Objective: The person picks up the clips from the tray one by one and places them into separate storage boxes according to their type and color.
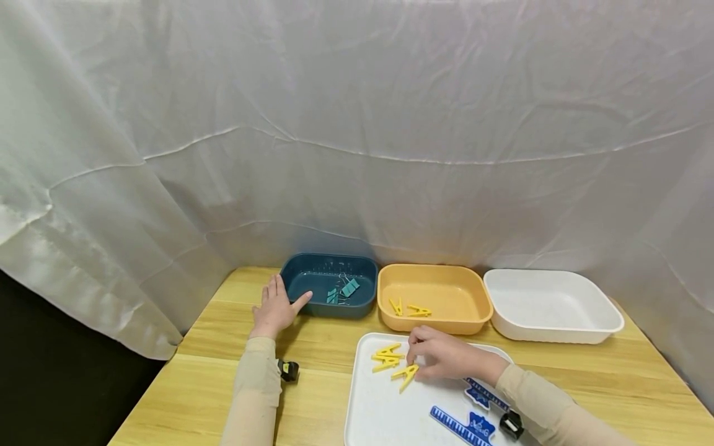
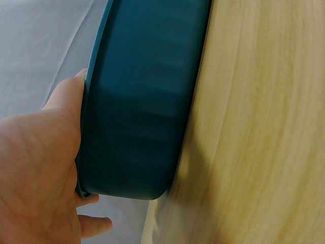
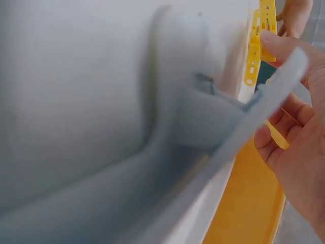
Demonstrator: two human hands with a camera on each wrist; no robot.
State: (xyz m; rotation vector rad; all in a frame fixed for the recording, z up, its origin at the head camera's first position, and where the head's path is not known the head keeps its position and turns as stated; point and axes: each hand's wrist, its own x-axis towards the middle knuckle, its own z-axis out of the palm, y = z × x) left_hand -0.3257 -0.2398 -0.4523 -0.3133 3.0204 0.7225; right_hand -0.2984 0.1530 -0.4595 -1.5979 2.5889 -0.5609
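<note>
My left hand [image 1: 274, 311] rests with spread fingers on the left end of a dark teal bin [image 1: 334, 310], its thumb along the front rim. Inside that bin lie several teal binder clips [image 1: 349, 287]. Over a white tray [image 1: 365, 409], my right hand [image 1: 443, 354] pinches the end of a yellow clothespin [image 1: 406, 375] between thumb and fingers. The thumb [image 3: 279, 47] shows against yellow plastic in the right wrist view. More yellow clothespins [image 1: 386, 362] lie just left of this hand on the tray.
An orange bin [image 1: 446, 291] in the middle holds two yellow clothespins [image 1: 419, 311]. A white bin [image 1: 558, 303] stands to its right. Blue piano-key-patterned pieces [image 1: 460, 427] lie on the tray near and under the right forearm. A pale curtain [image 1: 357, 155] hangs behind the wooden table [image 1: 318, 384].
</note>
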